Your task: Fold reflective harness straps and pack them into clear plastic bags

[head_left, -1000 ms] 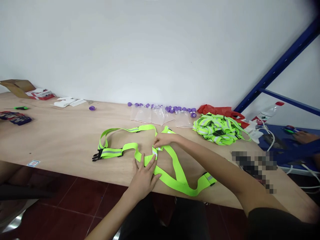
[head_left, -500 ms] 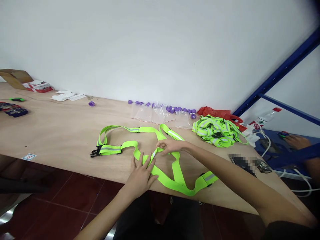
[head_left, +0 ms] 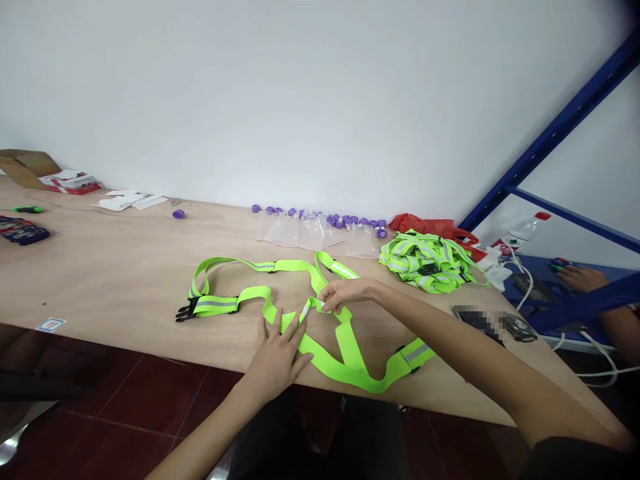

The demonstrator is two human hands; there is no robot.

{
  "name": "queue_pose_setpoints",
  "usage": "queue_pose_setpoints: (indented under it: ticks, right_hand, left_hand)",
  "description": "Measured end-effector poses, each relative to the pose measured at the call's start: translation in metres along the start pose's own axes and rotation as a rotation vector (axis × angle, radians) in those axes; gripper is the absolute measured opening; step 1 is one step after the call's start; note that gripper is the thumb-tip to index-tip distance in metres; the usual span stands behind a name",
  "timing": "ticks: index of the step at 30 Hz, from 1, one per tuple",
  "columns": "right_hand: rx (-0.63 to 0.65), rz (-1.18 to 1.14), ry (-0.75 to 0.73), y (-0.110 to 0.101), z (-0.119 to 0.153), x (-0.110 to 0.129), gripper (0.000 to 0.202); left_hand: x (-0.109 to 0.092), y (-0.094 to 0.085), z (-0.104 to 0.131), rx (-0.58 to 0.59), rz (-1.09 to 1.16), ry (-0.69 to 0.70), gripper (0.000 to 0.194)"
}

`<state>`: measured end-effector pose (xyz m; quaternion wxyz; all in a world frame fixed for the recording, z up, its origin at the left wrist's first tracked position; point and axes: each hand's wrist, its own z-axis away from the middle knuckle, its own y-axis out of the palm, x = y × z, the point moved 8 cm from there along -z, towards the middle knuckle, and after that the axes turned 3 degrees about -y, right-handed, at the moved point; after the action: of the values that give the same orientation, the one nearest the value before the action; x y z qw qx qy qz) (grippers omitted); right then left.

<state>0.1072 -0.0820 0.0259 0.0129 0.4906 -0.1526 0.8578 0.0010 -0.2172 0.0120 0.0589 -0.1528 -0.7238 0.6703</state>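
Note:
A neon green reflective strap harness (head_left: 353, 343) is spread over the wooden table (head_left: 125, 280). Its black buckle (head_left: 186, 311) lies at the left end. My left hand (head_left: 279, 357) rests with fingers spread on the strap near the table's front edge, pressing it down. Just right of it, my right hand (head_left: 340, 293) pinches a short strap piece with a silvery strip, slightly raised. Behind my right forearm lies a heap of similar green straps (head_left: 430, 261).
Purple rolls (head_left: 350, 221) and clear plastic bags (head_left: 315, 232) line the wall side. A red bag (head_left: 435, 229), a bottle (head_left: 523, 233) and a phone (head_left: 475, 321) are at the right. Another person's hand (head_left: 583, 278) is beyond the blue frame (head_left: 555, 133).
My right hand has moved slightly right, drawing the pinched strap piece away from my left hand. The whole view has shifted a little.

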Motion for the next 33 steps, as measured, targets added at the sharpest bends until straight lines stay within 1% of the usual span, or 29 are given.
queue_pose_setpoints:
  ticks: [3,7,11,13,14,16,18,19,21,23,25,27,28,30,32,33]
  right_hand:
    - [-0.081,0.101,-0.049,-0.002,-0.001,0.001,0.028]
    - [-0.280,0.257,-0.108,-0.015,0.003,0.005,0.014]
    - [-0.530,0.436,-0.132,-0.031,0.019,0.010,0.016]
    - [-0.640,0.514,-0.137,-0.031,0.027,0.011,0.017]
    - [-0.675,0.546,-0.142,-0.028,0.029,0.011,0.017]
    - [-0.693,0.592,-0.160,-0.018,0.031,0.009,0.014]
    - [-0.658,0.606,-0.177,-0.010,0.031,0.005,0.007]
    - [-0.642,0.599,-0.180,-0.009,0.032,0.004,0.009]
    - [-0.658,0.561,-0.173,-0.018,0.036,0.001,0.020]
    - [-0.747,0.508,-0.148,-0.039,0.043,-0.002,0.031]
    - [-0.844,0.457,-0.109,-0.062,0.048,-0.006,0.036]
    - [-0.886,0.408,-0.060,-0.076,0.045,-0.013,0.037]
    - [-0.882,0.381,-0.036,-0.080,0.040,-0.017,0.039]
    - [-0.845,0.325,0.000,-0.082,0.027,-0.025,0.045]
    - [-0.802,0.273,0.008,-0.081,0.013,-0.030,0.043]
    - [-0.790,0.247,0.002,-0.082,0.007,-0.031,0.040]
  left_hand:
    - [0.000,-0.001,-0.001,-0.001,-0.005,0.003,0.063]
    - [0.000,-0.003,0.001,-0.006,-0.024,0.011,0.061]
    - [0.000,-0.004,0.004,0.000,-0.037,0.015,0.059]
    - [0.001,-0.007,0.005,-0.009,-0.041,0.011,0.059]
    - [0.001,-0.008,0.005,-0.015,-0.041,0.008,0.059]
    - [0.000,-0.011,0.007,-0.025,-0.041,-0.002,0.061]
    - [0.000,-0.014,0.010,-0.023,-0.046,-0.028,0.065]
    - [-0.001,-0.014,0.012,-0.018,-0.054,-0.047,0.067]
    - [-0.002,-0.016,0.017,-0.005,-0.082,-0.081,0.067]
    - [-0.007,-0.017,0.019,0.005,-0.113,-0.091,0.066]
    - [-0.012,-0.019,0.015,0.003,-0.125,-0.097,0.066]
    - [-0.018,-0.021,0.005,-0.018,-0.103,-0.081,0.067]
    - [-0.023,-0.021,-0.001,-0.031,-0.079,-0.048,0.069]
    - [-0.033,-0.019,-0.014,-0.043,-0.017,0.061,0.071]
    - [-0.041,-0.012,-0.022,-0.011,0.043,0.146,0.072]
    - [-0.042,-0.007,-0.024,0.015,0.068,0.156,0.073]
